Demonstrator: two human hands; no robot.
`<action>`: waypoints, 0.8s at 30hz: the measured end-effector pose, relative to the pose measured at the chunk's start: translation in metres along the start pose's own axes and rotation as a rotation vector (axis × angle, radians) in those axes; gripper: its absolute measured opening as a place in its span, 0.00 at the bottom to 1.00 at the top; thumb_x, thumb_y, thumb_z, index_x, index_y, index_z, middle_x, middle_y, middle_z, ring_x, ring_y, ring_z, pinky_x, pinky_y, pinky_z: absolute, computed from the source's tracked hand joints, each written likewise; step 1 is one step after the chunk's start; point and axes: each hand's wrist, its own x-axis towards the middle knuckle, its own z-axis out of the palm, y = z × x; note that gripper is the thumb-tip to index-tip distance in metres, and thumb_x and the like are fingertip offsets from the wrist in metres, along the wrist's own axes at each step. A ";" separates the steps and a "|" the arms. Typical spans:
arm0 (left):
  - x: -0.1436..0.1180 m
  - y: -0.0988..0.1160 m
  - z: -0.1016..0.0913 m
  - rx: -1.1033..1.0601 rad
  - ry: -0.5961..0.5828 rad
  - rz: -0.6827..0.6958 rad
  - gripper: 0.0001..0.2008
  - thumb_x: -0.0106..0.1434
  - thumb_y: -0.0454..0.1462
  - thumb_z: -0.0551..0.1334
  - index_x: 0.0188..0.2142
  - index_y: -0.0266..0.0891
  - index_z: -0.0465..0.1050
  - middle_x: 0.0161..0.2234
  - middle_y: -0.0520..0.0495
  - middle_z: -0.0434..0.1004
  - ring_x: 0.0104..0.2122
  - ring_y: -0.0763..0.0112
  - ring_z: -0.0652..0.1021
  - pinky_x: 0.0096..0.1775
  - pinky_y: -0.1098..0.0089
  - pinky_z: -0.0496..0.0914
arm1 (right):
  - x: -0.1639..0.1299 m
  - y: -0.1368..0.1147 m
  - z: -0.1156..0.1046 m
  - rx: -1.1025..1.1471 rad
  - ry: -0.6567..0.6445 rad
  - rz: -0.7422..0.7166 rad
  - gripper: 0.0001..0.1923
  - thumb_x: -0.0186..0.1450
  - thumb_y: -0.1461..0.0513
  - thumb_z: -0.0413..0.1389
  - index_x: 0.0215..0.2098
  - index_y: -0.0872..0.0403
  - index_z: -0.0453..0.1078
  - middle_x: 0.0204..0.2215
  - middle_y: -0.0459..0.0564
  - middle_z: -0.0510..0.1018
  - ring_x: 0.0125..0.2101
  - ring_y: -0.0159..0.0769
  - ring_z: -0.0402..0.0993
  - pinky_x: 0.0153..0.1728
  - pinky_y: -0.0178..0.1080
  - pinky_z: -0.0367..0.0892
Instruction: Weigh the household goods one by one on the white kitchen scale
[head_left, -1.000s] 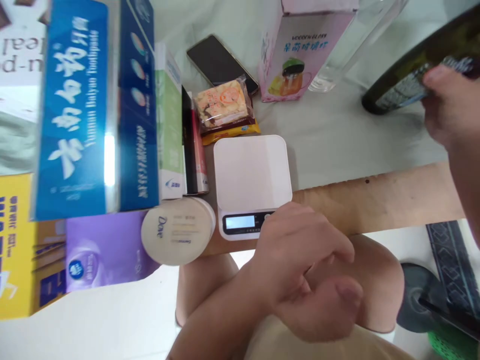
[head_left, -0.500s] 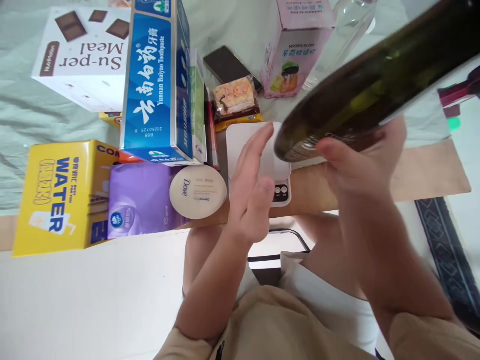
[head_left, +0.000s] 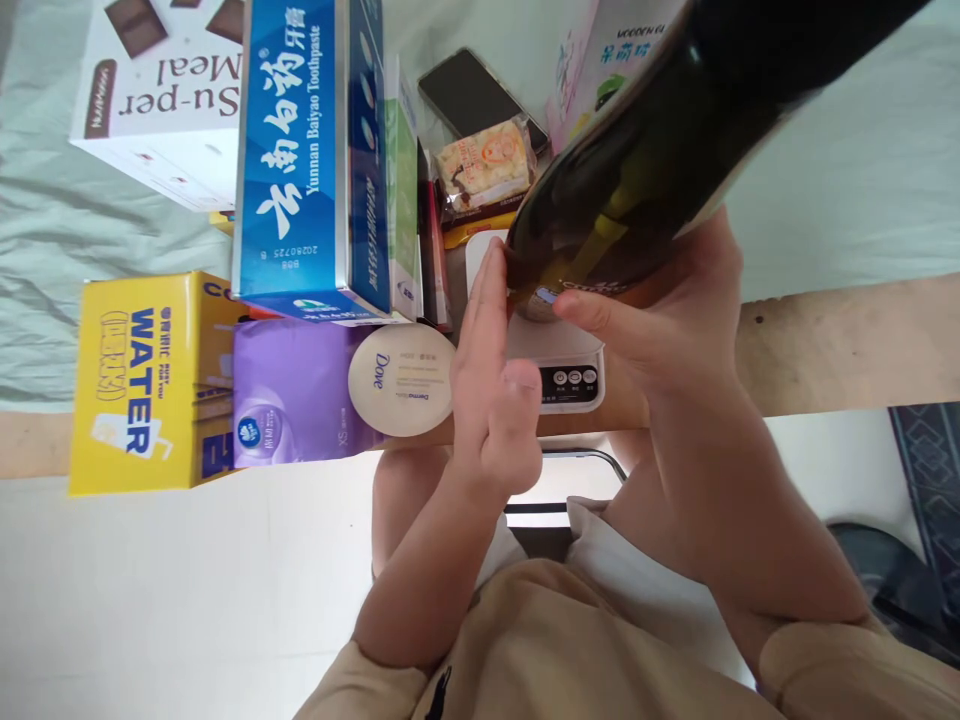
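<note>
My right hand [head_left: 675, 330] has its grip clamped on the dark bottle [head_left: 660, 140], base just over the scale [head_left: 559, 360], long axis slanting up-right; my left hand [head_left: 487, 390], fingers flat, steadies the base.

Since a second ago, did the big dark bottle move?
Yes. The dark bottle came from the far right, clear of the white scale, to right above its platform, held by the right hand, with the left hand flat against its base.

Bottle [head_left: 660, 150] neck beyond the top edge — scale [head_left: 559, 350] platform (mostly) behind bottle and hands.
</note>
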 end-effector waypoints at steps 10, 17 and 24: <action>-0.008 0.018 0.014 0.114 0.269 0.186 0.31 0.68 0.57 0.52 0.67 0.55 0.62 0.72 0.63 0.55 0.76 0.55 0.46 0.77 0.50 0.47 | -0.017 0.002 -0.036 -0.004 0.108 0.008 0.26 0.57 0.45 0.64 0.52 0.38 0.71 0.54 0.40 0.76 0.60 0.36 0.72 0.69 0.49 0.63; -0.006 0.016 0.021 0.155 0.467 0.329 0.28 0.69 0.58 0.47 0.62 0.55 0.65 0.65 0.61 0.62 0.76 0.55 0.44 0.75 0.52 0.51 | -0.022 0.014 -0.052 -0.029 0.318 0.008 0.21 0.61 0.43 0.58 0.45 0.46 0.72 0.47 0.44 0.78 0.52 0.36 0.76 0.62 0.48 0.66; -0.004 0.007 0.017 0.226 0.447 0.319 0.31 0.67 0.61 0.49 0.63 0.53 0.66 0.64 0.58 0.65 0.74 0.48 0.51 0.72 0.47 0.57 | -0.023 0.019 -0.040 0.018 0.287 -0.002 0.19 0.61 0.45 0.59 0.44 0.47 0.72 0.46 0.47 0.78 0.50 0.37 0.76 0.59 0.47 0.68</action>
